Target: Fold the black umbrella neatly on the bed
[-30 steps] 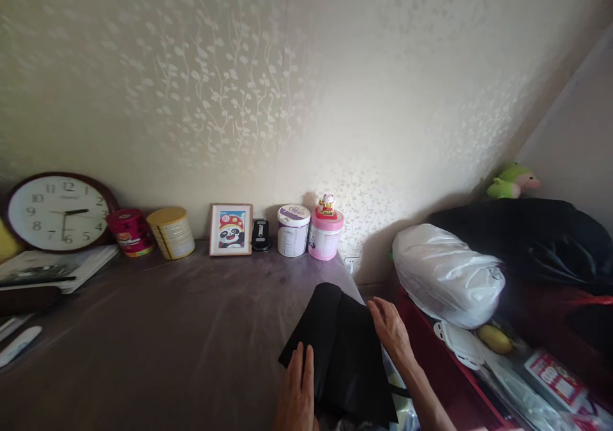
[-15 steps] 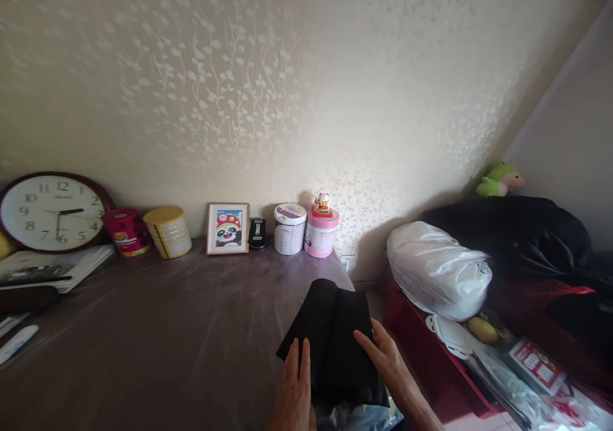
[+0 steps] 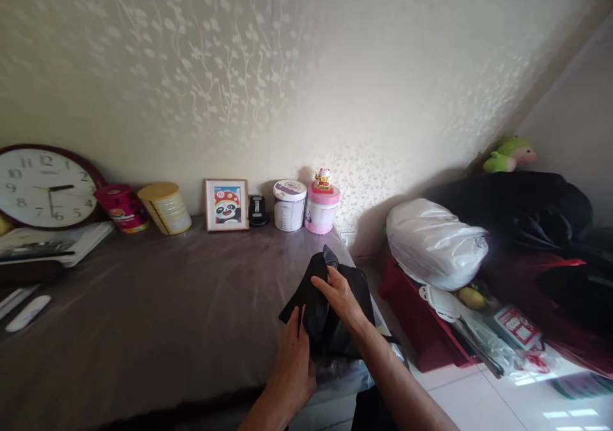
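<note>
A dark, folded cloth-like piece [image 3: 313, 290] with a slightly shiny inner side lies at the right end of the table; its exact kind I cannot make out. My right hand [image 3: 339, 294] is closed on a fold near its far edge, thumb and fingers pinching a raised flap [image 3: 329, 257]. At the near left side of the piece, my left hand [image 3: 294, 348] grips the edge, its fingertips partly hidden by the fabric. Beneath the near edge, clear plastic [image 3: 342, 370] covers the table's rim.
Along the wall stand a clock [image 3: 45, 185], a magenta tin [image 3: 122, 207], a yellow-lidded can [image 3: 165, 209], a framed panda picture [image 3: 227, 205], a white tub [image 3: 290, 206] and a pink tub [image 3: 322, 211] with a cat figurine [image 3: 323, 179]. Right of the table, a white bag [image 3: 433, 246] rests on a red box [image 3: 412, 316].
My right hand has moved from the right edge to the far middle of the black piece and lifted a flap. My left hand now grips its edge. The view has tilted down.
</note>
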The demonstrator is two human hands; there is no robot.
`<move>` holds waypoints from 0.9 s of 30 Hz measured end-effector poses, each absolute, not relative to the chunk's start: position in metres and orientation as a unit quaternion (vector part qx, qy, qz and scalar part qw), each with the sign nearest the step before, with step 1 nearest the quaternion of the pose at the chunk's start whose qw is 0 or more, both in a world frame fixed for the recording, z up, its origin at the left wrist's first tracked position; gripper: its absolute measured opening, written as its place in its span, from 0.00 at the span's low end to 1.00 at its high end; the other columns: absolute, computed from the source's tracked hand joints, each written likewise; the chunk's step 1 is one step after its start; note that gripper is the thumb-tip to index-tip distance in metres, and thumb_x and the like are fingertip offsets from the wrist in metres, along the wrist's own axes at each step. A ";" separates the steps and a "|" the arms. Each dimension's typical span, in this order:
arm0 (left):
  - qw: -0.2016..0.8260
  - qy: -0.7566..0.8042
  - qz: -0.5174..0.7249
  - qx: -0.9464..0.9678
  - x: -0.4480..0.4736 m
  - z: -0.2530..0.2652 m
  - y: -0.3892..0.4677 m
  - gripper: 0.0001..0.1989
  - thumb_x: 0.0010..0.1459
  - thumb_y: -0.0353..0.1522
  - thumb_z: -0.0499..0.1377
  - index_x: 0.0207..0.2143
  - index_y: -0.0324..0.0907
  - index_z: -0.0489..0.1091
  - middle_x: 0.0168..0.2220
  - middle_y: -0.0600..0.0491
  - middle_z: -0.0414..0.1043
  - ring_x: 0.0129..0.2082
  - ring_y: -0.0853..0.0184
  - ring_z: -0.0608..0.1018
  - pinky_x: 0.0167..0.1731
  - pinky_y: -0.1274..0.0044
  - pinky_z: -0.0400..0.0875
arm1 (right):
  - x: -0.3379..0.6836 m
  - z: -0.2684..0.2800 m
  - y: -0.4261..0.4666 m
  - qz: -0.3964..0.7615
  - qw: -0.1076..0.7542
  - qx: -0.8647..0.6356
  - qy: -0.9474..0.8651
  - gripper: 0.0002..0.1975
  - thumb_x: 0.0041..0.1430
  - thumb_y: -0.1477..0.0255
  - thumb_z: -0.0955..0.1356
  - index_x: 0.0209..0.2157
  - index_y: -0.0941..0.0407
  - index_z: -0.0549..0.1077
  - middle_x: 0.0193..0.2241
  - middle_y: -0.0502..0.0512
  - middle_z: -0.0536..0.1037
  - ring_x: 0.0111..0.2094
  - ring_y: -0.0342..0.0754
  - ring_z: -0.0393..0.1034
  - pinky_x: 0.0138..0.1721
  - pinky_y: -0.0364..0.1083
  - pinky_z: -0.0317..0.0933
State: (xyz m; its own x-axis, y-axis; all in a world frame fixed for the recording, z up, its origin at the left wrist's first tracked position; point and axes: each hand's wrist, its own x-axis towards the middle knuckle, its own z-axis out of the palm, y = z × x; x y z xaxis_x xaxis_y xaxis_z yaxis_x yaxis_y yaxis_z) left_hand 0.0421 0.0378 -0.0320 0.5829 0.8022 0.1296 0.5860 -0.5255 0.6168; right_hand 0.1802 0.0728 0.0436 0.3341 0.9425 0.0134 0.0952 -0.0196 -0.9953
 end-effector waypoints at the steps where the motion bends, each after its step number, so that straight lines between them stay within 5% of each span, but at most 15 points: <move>1: 0.270 0.403 0.205 0.850 0.041 -0.028 0.038 0.41 0.41 0.17 0.49 0.61 0.33 0.41 0.63 0.39 0.42 0.63 0.57 0.50 0.59 0.64 0.55 | 0.180 0.040 0.076 0.372 0.543 -0.613 -0.438 0.13 0.47 0.62 0.69 0.29 0.56 0.66 0.20 0.44 0.68 0.22 0.41 0.62 0.21 0.40 0.58; 7: 0.287 0.391 0.236 0.842 0.040 -0.024 0.041 0.42 0.41 0.17 0.49 0.61 0.36 0.39 0.59 0.39 0.51 0.59 0.57 0.60 0.55 0.64 0.61 | 0.179 0.019 0.092 0.309 0.478 -0.674 -0.471 0.12 0.48 0.64 0.68 0.30 0.58 0.67 0.16 0.40 0.57 0.19 0.37 0.51 0.18 0.38 0.49; 20: 0.284 0.410 0.222 0.838 0.031 -0.029 0.044 0.29 0.48 0.25 0.51 0.55 0.37 0.51 0.52 0.42 0.62 0.55 0.58 0.65 0.53 0.65 0.63 | 0.180 0.007 0.096 0.339 0.430 -0.705 -0.451 0.27 0.50 0.65 0.67 0.51 0.57 0.63 0.23 0.46 0.68 0.25 0.44 0.67 0.21 0.41 0.64; 27: 0.231 0.443 0.238 0.833 0.017 -0.005 0.050 0.17 0.54 0.35 0.53 0.45 0.37 0.58 0.41 0.45 0.67 0.42 0.57 0.73 0.42 0.64 0.70 | 0.180 0.005 0.094 0.326 0.393 -0.669 -0.540 0.20 0.57 0.63 0.63 0.49 0.56 0.66 0.25 0.49 0.77 0.28 0.45 0.73 0.29 0.43 0.65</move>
State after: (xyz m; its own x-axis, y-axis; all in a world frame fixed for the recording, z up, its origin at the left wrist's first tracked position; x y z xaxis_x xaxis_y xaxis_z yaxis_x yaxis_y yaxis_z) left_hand 0.0172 0.0502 -0.0047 0.4937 0.8484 0.1909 0.6282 -0.4997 0.5964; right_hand 0.1800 0.0935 0.0054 0.2036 0.9790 -0.0109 0.4658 -0.1066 -0.8785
